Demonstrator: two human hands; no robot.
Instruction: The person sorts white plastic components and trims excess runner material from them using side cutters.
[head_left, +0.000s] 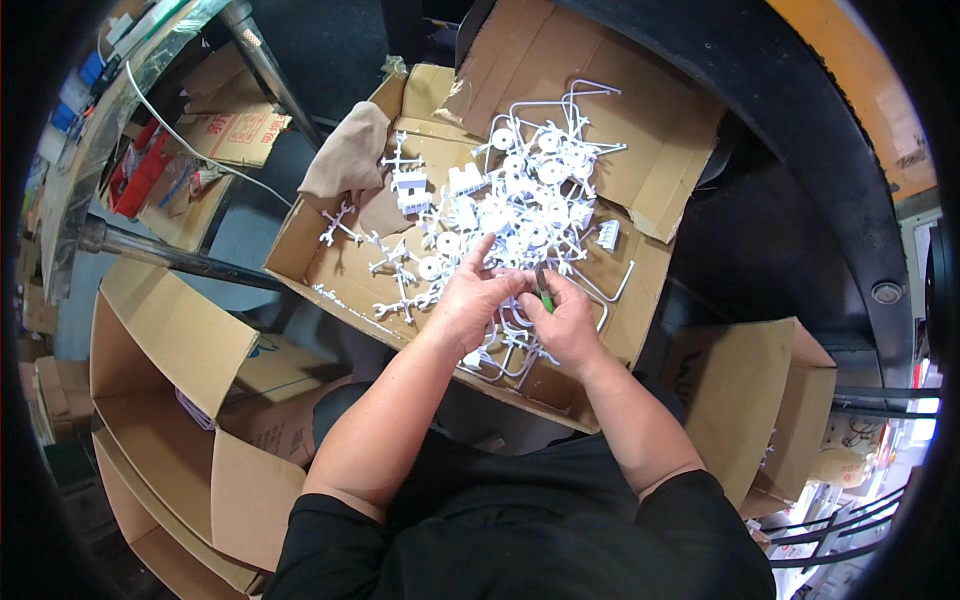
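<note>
My right hand (568,322) is closed around a small tool with a green grip and a dark tip (544,288); its exact kind is too small to tell. Just left of it, my left hand (466,304) has its index finger stretched forward, while its thumb and other fingers pinch together beside the tool's tip. What lies in that pinch is hidden. Both hands are over the near part of a heap of white plastic parts (520,225), among them round discs, bent rods, block shapes and branching sprues. The heap lies in a shallow cardboard box (630,275).
A beige cloth (347,150) hangs over the box's left wall. Open cartons stand at lower left (160,400) and lower right (740,400). A metal rail (180,258) runs along the left, with a red item (143,178) beyond it. Dark machine framing (800,110) curves around the right.
</note>
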